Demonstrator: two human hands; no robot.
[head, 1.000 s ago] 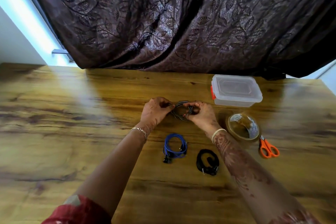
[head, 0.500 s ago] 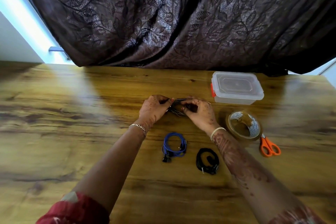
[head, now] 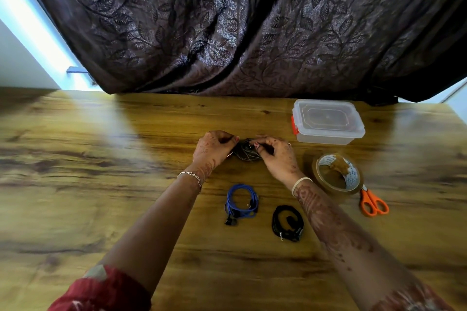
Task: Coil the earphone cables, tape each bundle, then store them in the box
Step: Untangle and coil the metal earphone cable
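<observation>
1. Since a second ago, the dark coil (head: pixel 246 154) between the hands has gone from an open loop to a tighter bunch. The hands stay in the same spot, mid-desk and toward the far edge.
2. I see the left hand (head: pixel 214 150) pinching the coil's left side, thumb and fingers (head: pixel 228 142) curled onto it.
3. The right hand (head: pixel 276 156) grips the coil's right side, fingers (head: pixel 260 145) bent over the strands.
4. I cannot tell whether the coil touches the desk (head: pixel 126 159) or sits just above it.
5. A blue coil (head: pixel 241 201) and a black coil (head: pixel 286 222) lie flat between my view's two forearms, closer to the near edge, apart from each other.
6. The box (head: pixel 328 121) sits by the far edge toward the right corner, lid on.
7. Nearer than the box lies the tape (head: pixel 351 175), with orange scissors (head: pixel 374 204) touching its near right side.
</observation>
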